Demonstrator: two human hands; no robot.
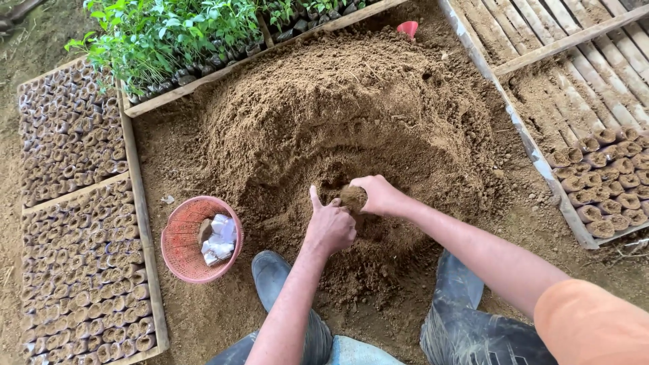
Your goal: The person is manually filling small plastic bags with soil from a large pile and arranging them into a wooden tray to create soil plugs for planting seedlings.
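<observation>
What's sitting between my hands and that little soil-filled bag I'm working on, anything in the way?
Nothing visible. Your right hand already grips the small soil-filled bag, and your left hand touches it from the other side, thumb raised. Only the loose soil heap lies around them.

The arms are bare to the hands, left hand (pixel 330 228) and right hand (pixel 378 194). An orange sleeve (pixel 591 324) covers the right upper arm at four o'clock. Dark rubber boots (pixel 460 318), dusted with soil, and blue jeans (pixel 351 353) show at six o'clock.
</observation>
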